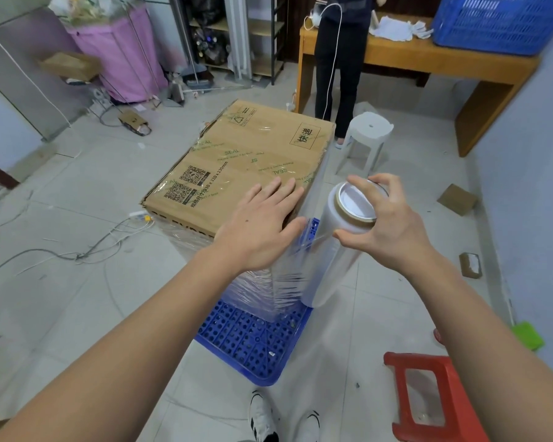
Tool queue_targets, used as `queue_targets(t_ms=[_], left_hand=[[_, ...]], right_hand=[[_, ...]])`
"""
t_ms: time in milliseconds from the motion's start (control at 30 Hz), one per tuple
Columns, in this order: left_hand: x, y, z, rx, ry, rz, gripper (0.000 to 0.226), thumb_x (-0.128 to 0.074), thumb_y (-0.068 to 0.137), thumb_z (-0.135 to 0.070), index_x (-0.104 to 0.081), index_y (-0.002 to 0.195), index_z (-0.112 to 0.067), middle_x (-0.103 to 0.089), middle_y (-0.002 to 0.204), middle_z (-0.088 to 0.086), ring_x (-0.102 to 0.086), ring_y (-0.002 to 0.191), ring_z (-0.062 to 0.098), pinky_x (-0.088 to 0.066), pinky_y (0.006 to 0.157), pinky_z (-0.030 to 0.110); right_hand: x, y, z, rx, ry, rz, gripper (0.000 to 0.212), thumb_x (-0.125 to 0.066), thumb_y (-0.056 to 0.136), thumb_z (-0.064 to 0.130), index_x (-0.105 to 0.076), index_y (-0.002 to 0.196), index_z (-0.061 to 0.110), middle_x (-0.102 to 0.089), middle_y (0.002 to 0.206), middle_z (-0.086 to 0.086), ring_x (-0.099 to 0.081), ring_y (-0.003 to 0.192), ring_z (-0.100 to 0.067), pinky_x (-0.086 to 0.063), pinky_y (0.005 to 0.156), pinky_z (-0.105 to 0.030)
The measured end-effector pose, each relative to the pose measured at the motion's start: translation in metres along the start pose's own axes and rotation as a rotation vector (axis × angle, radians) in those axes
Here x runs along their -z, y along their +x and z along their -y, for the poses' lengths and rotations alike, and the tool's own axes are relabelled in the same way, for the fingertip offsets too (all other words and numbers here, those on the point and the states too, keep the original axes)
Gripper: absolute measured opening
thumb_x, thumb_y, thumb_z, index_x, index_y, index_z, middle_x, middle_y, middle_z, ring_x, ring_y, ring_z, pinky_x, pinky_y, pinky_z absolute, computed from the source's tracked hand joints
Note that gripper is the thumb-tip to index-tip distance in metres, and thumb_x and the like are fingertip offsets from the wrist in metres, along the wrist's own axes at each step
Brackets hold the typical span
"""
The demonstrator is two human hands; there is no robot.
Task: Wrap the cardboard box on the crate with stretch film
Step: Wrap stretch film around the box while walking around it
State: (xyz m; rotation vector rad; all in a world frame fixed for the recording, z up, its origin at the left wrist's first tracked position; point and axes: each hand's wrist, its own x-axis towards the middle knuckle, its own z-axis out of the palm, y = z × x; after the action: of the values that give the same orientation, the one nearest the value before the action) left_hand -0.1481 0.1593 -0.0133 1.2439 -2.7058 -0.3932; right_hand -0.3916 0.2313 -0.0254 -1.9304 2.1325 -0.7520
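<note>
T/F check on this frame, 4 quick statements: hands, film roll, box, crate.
1. The left hand lies flat on the cardboard box. True.
2. The right hand grips the film roll at its top end. True.
3. The box sits on a red crate. False: the crate is blue; the red item is a stool.
4. The film roll lies flat on the floor. False: it is held upright beside the box.

Both forearms are extended forward. The left hand [262,218] is laid flat, fingers straight; the right hand [380,221] is curled in a fingertip grip.
</note>
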Motion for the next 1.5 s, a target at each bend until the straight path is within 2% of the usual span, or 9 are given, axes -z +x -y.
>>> queue_targets(t_ms=[167, 267, 433, 600, 700, 867, 1100, 1267, 1500], left_hand=[[0.006, 0.005, -0.003, 0.031, -0.056, -0.006, 0.067, -0.029, 0.106, -0.062, -0.023, 0.165, -0.03, -0.018, 0.172, -0.01, -0.008, 0.159, 0.011, -0.002, 0.129, 0.037], [0.012, 0.014, -0.004, 0.036, -0.008, -0.022, 0.06, -0.043, 0.103, -0.057, -0.038, 0.157, -0.031, -0.038, 0.162, -0.008, -0.031, 0.15, 0.017, -0.022, 0.122, 0.042], [0.023, 0.038, -0.013, 0.037, 0.16, -0.083, 0.052, -0.048, 0.098, -0.054, -0.05, 0.145, -0.03, -0.054, 0.138, -0.004, -0.048, 0.127, 0.021, -0.04, 0.101, 0.04], [0.007, 0.061, -0.014, 0.066, 0.073, -0.036, 0.066, -0.047, 0.101, -0.048, -0.03, 0.161, -0.029, -0.029, 0.168, -0.003, -0.021, 0.157, 0.02, -0.016, 0.127, 0.042], [0.0, 0.06, -0.01, 0.075, 0.032, -0.034, 0.065, -0.042, 0.103, -0.045, -0.024, 0.164, -0.029, -0.019, 0.172, -0.005, -0.009, 0.159, 0.015, -0.006, 0.129, 0.04], [0.001, 0.059, -0.008, 0.081, -0.015, -0.054, 0.063, -0.045, 0.104, -0.04, -0.027, 0.163, -0.031, -0.02, 0.172, -0.008, -0.011, 0.159, 0.012, -0.003, 0.129, 0.037], [-0.002, 0.066, -0.016, 0.182, -0.091, -0.092, 0.06, -0.057, 0.098, -0.031, -0.044, 0.156, -0.03, -0.031, 0.167, -0.011, -0.02, 0.157, 0.012, -0.009, 0.129, 0.041], [-0.012, 0.072, -0.035, 0.324, -0.148, -0.175, 0.049, -0.057, 0.1, -0.023, -0.051, 0.148, -0.026, -0.038, 0.164, -0.009, -0.023, 0.156, 0.013, -0.004, 0.129, 0.043], [-0.012, 0.067, -0.037, 0.342, -0.146, -0.193, 0.039, -0.041, 0.111, -0.034, -0.053, 0.147, -0.027, -0.036, 0.164, -0.012, -0.022, 0.155, 0.009, -0.006, 0.13, 0.042]], right_hand=[[0.009, 0.008, -0.008, 0.057, -0.142, 0.148, 0.094, -0.076, 0.075, 0.064, -0.027, 0.154, 0.049, -0.022, 0.142, 0.0, -0.04, 0.126, -0.024, -0.039, 0.092, -0.031], [0.015, 0.01, -0.011, 0.078, -0.151, 0.211, 0.1, -0.077, 0.071, 0.068, -0.023, 0.153, 0.051, -0.018, 0.149, 0.004, -0.028, 0.138, -0.024, -0.038, 0.102, -0.037], [0.023, 0.018, -0.019, 0.147, -0.073, 0.358, 0.108, -0.081, 0.07, 0.038, -0.017, 0.156, 0.047, -0.006, 0.165, 0.017, -0.014, 0.152, -0.017, -0.034, 0.114, -0.038], [0.017, 0.027, -0.025, 0.228, 0.017, 0.336, 0.107, -0.083, 0.071, 0.035, -0.021, 0.156, 0.05, -0.019, 0.16, 0.01, -0.025, 0.147, -0.015, -0.032, 0.116, -0.033], [0.014, 0.034, -0.03, 0.261, 0.12, 0.337, 0.102, -0.086, 0.069, 0.038, -0.03, 0.153, 0.051, -0.029, 0.147, 0.011, -0.035, 0.137, -0.011, -0.037, 0.115, -0.033], [0.017, 0.055, -0.043, 0.313, 0.221, 0.479, 0.105, -0.093, 0.065, 0.042, -0.031, 0.149, 0.055, -0.026, 0.143, 0.017, -0.035, 0.135, -0.005, -0.034, 0.114, -0.023], [0.016, 0.084, -0.061, 0.527, 0.282, 0.598, 0.103, -0.093, 0.066, 0.04, -0.034, 0.15, 0.05, -0.023, 0.16, 0.02, -0.028, 0.147, -0.002, -0.028, 0.117, -0.025], [0.004, 0.09, -0.066, 0.573, 0.424, 0.5, 0.096, -0.097, 0.063, 0.037, -0.045, 0.144, 0.04, -0.045, 0.144, 0.009, -0.043, 0.136, -0.008, -0.037, 0.114, -0.03], [-0.003, 0.083, -0.069, 0.481, 0.502, 0.359, 0.08, -0.099, 0.056, 0.029, -0.051, 0.119, 0.035, -0.05, 0.124, 0.008, -0.046, 0.118, 0.002, -0.032, 0.094, -0.006]])
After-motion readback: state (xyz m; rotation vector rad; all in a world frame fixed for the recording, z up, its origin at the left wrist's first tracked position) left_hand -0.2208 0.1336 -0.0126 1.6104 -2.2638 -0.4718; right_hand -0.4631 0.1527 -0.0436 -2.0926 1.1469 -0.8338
